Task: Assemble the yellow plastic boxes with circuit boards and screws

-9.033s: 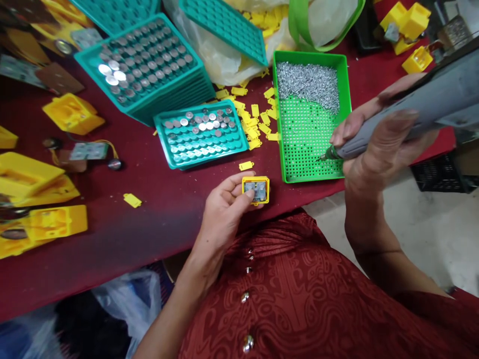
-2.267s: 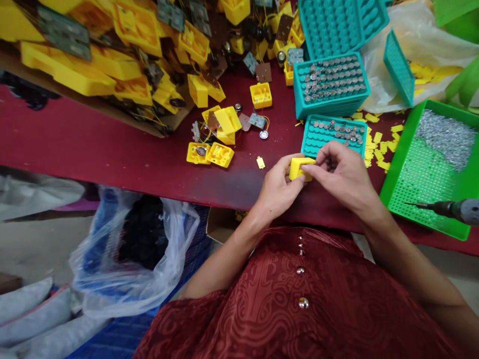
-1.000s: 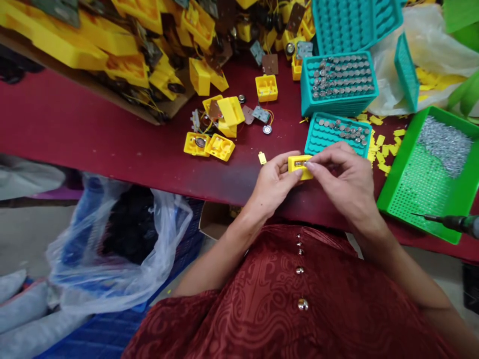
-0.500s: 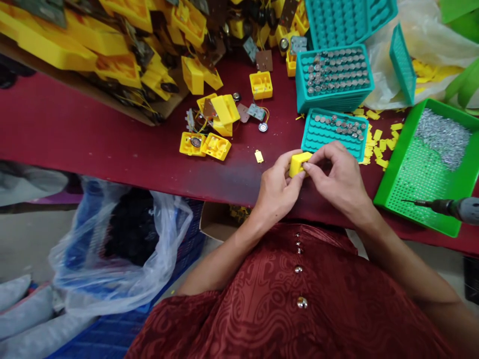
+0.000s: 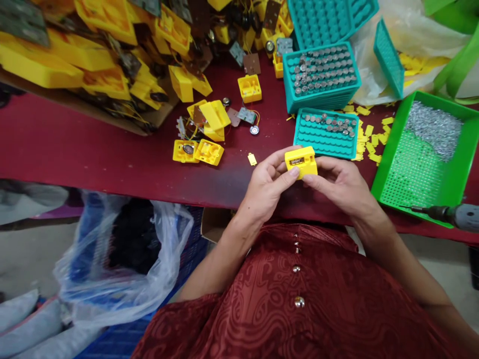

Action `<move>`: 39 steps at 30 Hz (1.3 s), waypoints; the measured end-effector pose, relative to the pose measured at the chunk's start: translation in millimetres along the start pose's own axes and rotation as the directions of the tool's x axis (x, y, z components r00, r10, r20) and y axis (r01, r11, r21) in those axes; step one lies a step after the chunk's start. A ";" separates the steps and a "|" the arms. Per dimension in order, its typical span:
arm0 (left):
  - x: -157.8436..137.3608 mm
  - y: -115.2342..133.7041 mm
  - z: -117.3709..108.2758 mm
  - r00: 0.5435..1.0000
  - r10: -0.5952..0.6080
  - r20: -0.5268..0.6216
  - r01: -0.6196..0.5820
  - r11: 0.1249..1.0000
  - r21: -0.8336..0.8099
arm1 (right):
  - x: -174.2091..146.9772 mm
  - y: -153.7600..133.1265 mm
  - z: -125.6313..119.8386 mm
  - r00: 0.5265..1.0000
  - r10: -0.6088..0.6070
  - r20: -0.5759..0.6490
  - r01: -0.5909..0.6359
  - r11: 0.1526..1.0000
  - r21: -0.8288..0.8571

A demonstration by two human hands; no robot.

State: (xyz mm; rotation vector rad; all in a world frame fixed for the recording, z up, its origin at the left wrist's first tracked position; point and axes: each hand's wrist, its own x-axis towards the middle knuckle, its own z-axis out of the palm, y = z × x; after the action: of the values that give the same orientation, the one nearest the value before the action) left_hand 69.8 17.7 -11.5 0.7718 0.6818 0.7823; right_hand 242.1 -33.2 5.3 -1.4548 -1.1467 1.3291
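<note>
Between both hands is a small yellow plastic case (image 5: 308, 170), its open battery slot facing up with what look like button cells inside. My left hand (image 5: 265, 183) grips its left side, the thumb pressing near the slot. On the right edge, the thumb and fingers of my right hand (image 5: 343, 183) are closed as well. Just beyond the case lies a teal tray (image 5: 322, 145) partly filled with button cells. A single small yellow cover (image 5: 252, 159) rests on the table to the left of my hands.
Stacked teal trays (image 5: 322, 103) of button cells stand behind. Loose yellow covers (image 5: 369, 142) lie beside a green basket (image 5: 422, 174) of screws, with an electric screwdriver (image 5: 464, 217) over its near edge. Opened yellow cases (image 5: 209, 152) with wired parts lie left, before a heaped cardboard box (image 5: 130, 122).
The case has been turned so its battery slot shows upward. My right hand has gone from pinching at the slot to holding the case's right edge. The view has shifted slightly.
</note>
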 end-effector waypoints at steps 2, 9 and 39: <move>-1.0 1.1 4.2 0.999 -0.043 0.004 0.043 0.999 -0.021 | -3.4 3.7 0.2 0.997 -0.050 -0.060 0.048 0.998 -0.032; -3.8 -0.9 8.5 0.975 -0.220 -0.006 0.218 0.970 -0.103 | -23.3 4.1 -15.3 0.971 -0.131 -0.200 0.079 0.965 -0.250; 47.8 -19.3 33.4 0.949 -0.309 0.063 0.304 0.949 0.083 | -0.1 34.8 -73.8 0.961 -0.169 -0.219 -0.169 0.267 -0.949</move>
State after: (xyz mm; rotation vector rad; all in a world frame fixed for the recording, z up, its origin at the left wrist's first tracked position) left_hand 127.7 35.8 -20.7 0.7348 0.7438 0.4447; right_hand 318.7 -41.4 -21.7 -2.3933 -1.9008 0.1763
